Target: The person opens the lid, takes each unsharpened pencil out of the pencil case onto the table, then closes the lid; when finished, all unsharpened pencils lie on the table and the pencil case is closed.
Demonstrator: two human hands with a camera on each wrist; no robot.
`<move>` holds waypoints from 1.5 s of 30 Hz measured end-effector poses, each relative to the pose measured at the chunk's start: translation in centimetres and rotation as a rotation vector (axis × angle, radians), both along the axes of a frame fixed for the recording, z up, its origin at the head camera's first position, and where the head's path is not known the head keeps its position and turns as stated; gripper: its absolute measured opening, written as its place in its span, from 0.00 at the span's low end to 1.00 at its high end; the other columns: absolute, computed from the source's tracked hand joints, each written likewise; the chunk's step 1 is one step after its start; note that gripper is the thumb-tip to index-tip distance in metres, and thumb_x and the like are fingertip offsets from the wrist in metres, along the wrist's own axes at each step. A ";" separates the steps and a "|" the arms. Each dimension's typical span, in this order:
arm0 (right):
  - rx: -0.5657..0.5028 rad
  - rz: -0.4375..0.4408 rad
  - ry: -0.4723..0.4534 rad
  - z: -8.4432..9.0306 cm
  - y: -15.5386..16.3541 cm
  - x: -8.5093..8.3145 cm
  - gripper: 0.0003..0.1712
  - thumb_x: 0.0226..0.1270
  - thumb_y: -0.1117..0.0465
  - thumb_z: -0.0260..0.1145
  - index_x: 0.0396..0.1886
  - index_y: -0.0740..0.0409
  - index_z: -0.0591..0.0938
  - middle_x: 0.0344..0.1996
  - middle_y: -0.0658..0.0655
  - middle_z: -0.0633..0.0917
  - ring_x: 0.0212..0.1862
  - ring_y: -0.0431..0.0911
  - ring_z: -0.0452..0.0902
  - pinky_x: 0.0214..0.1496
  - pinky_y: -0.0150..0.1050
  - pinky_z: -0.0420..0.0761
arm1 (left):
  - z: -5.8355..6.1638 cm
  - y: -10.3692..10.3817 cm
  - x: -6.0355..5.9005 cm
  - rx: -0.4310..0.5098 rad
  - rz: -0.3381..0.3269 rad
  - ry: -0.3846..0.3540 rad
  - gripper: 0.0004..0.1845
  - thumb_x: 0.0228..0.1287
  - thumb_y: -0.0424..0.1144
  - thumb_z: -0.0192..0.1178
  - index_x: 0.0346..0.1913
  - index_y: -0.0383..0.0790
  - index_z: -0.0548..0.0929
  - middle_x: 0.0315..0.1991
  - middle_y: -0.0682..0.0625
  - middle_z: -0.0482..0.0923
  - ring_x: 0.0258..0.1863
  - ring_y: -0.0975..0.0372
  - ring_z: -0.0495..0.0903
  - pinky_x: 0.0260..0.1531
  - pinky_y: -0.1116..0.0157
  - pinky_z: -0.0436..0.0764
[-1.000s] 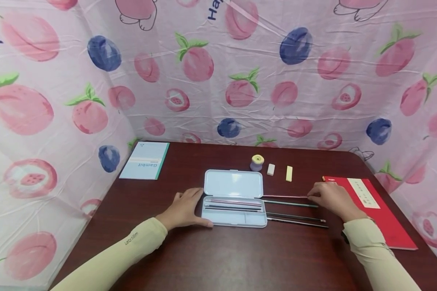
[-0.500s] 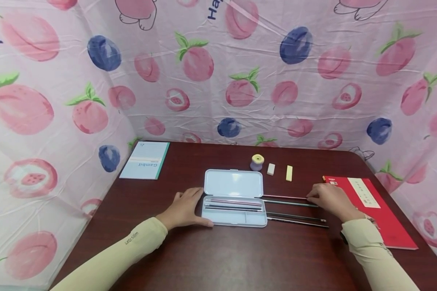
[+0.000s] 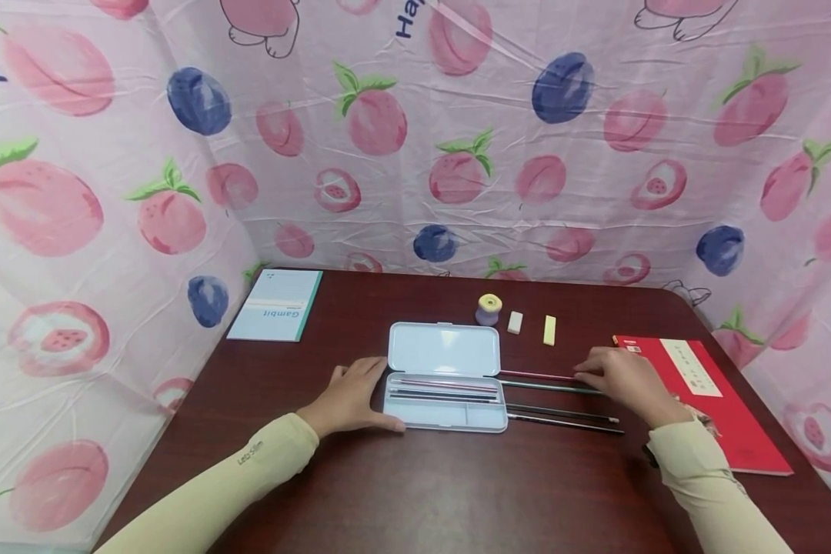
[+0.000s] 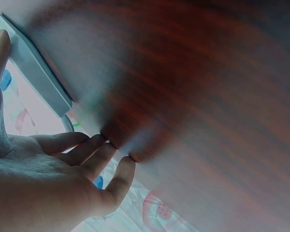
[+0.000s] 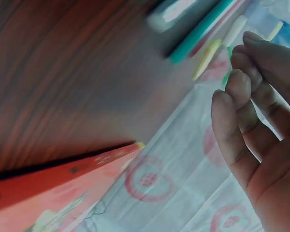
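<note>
A pale blue pencil case point(image 3: 443, 350) lies open, several pencils point(image 3: 443, 391) inside its tray. My left hand point(image 3: 349, 396) rests at the case's left end, thumb by the near corner and fingers spread on the table. In the left wrist view those fingers point(image 4: 89, 150) reach down to the wood. To the right of the case lie a red pencil point(image 3: 536, 375), a green pencil point(image 3: 554, 386) and two dark pencils point(image 3: 561, 413). My right hand point(image 3: 626, 381) hovers at the red pencil's outer end, fingers bent; the right wrist view shows no pencil between its fingertips point(image 5: 239, 87).
Behind the case stand a yellow and purple spool-shaped item point(image 3: 488, 309), a white eraser point(image 3: 515, 322) and a yellow block point(image 3: 550, 330). A red booklet point(image 3: 727, 415) lies under the right forearm's side; a Gambit notebook point(image 3: 275, 305) sits back left. Patterned cloth point(image 3: 415, 154) hangs behind.
My right hand has shifted slightly left along the red pencil's outer end. The left hand, the case and the other pencils stay where they were.
</note>
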State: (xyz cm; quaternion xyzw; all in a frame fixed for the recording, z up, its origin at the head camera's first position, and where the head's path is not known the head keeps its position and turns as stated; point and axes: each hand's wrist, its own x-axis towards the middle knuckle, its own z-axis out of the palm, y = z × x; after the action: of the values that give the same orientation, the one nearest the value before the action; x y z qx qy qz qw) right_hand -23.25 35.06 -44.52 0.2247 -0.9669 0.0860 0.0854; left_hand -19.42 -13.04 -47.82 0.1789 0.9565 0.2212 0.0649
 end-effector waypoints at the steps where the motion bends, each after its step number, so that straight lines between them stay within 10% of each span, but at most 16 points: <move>1: -0.015 0.005 0.014 0.2 -0.4 0.2 0.09 0.58 0.60 0.83 0.38 0.53 0.96 0.28 0.46 0.87 0.29 0.40 0.81 0.31 0.39 0.79 | 0.0 0.0 0.0 0.000 -0.001 0.001 0.70 0.44 0.75 0.79 0.83 0.37 0.61 0.81 0.42 0.66 0.82 0.48 0.63 0.70 0.42 0.64; 19: -0.212 0.076 -0.146 0.5 -9.5 2.8 0.09 0.61 0.59 0.82 0.42 0.48 0.95 0.28 0.40 0.86 0.29 0.33 0.74 0.34 0.32 0.78 | 0.0 0.0 0.0 -0.003 0.002 -0.004 0.70 0.44 0.75 0.78 0.83 0.37 0.61 0.81 0.42 0.66 0.81 0.48 0.63 0.69 0.42 0.65; 45: -0.089 0.116 -0.225 -0.7 -13.1 1.2 0.10 0.59 0.59 0.83 0.40 0.53 0.95 0.24 0.42 0.81 0.26 0.36 0.70 0.32 0.32 0.73 | 0.3 -0.1 0.1 0.005 0.000 -0.011 0.70 0.45 0.74 0.79 0.83 0.37 0.61 0.81 0.42 0.66 0.81 0.48 0.63 0.71 0.42 0.64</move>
State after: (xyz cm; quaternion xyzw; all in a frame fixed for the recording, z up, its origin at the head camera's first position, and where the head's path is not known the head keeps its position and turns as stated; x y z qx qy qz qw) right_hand -22.04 21.98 -45.26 0.2649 -0.9510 0.1584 -0.0188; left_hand -19.31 -13.17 -47.57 0.1777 0.9555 0.2248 0.0695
